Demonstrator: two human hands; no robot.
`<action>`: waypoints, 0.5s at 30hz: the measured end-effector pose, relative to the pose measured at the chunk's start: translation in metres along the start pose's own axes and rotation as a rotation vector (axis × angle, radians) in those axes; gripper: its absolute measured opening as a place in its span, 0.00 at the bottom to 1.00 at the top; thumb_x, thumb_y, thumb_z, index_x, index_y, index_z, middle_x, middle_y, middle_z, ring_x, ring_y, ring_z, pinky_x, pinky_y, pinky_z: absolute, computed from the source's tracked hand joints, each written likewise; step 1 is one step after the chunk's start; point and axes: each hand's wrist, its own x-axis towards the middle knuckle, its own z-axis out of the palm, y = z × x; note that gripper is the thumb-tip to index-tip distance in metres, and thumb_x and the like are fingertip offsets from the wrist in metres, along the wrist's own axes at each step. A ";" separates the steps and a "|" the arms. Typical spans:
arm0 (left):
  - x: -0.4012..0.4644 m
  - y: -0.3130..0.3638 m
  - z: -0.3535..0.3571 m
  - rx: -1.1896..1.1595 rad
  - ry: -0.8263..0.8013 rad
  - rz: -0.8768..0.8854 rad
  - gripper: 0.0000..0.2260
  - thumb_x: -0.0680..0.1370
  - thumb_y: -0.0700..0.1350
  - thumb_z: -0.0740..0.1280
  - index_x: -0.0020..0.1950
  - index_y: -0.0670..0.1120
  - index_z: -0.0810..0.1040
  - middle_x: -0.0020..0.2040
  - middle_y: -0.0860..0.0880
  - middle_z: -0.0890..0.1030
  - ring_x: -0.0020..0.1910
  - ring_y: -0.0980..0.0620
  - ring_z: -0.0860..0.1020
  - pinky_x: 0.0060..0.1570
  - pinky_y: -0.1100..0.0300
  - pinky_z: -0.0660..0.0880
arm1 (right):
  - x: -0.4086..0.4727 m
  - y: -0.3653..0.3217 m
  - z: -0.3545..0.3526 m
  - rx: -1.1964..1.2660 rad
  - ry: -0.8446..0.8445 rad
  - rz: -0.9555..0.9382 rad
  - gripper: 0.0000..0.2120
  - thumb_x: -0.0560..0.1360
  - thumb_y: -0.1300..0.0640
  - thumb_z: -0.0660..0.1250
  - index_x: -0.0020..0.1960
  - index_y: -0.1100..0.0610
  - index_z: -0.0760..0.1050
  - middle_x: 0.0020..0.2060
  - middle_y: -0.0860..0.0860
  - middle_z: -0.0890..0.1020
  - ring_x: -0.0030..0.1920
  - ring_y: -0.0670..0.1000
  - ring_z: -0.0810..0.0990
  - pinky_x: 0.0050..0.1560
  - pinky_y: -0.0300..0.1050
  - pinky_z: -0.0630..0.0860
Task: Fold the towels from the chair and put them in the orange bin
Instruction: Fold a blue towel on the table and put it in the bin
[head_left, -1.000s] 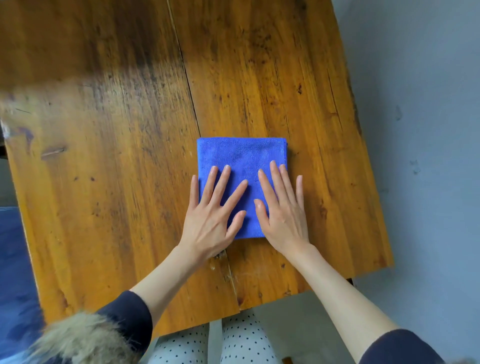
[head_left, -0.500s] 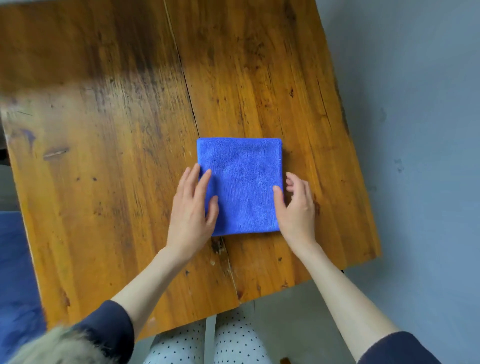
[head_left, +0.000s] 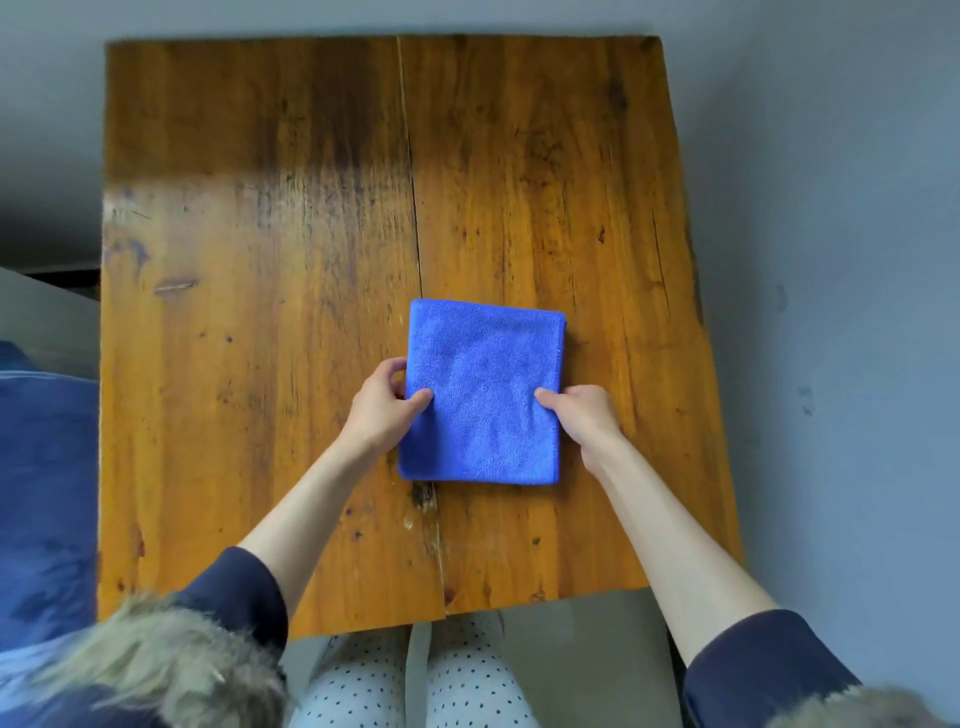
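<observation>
light: soft, even | glare: table left | edges: blurred, perhaps warped

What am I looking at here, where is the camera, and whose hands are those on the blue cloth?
There is no machine here: a person wears a wide-angle camera on the head, looking down at their own arms. On the wooden table lies a folded blue towel. The left hand pinches its left edge, thumb on top, and the right hand pinches its right edge the same way. The towel looks flat on the wood, not yet lifted. Dark sleeves and dotted trousers show at the bottom. No orange bin is in view.
</observation>
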 end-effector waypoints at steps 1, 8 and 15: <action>-0.002 -0.001 0.000 -0.008 -0.004 -0.005 0.18 0.75 0.41 0.67 0.65 0.47 0.70 0.45 0.50 0.78 0.44 0.50 0.75 0.45 0.58 0.71 | 0.000 -0.001 -0.002 0.002 -0.027 0.005 0.09 0.73 0.57 0.68 0.46 0.63 0.79 0.47 0.56 0.83 0.48 0.56 0.82 0.53 0.51 0.77; -0.034 -0.017 -0.003 -0.265 -0.092 -0.146 0.15 0.77 0.36 0.65 0.60 0.49 0.69 0.41 0.48 0.76 0.37 0.55 0.77 0.32 0.62 0.74 | -0.009 0.002 -0.022 0.041 -0.276 -0.049 0.09 0.75 0.58 0.66 0.55 0.59 0.75 0.52 0.54 0.82 0.47 0.52 0.80 0.48 0.46 0.76; -0.071 -0.038 -0.028 -0.412 -0.090 -0.216 0.15 0.77 0.37 0.64 0.61 0.51 0.71 0.49 0.43 0.76 0.45 0.52 0.78 0.34 0.59 0.74 | -0.033 -0.014 -0.019 -0.049 -0.533 -0.007 0.17 0.76 0.56 0.66 0.64 0.54 0.71 0.54 0.52 0.82 0.51 0.51 0.81 0.45 0.46 0.77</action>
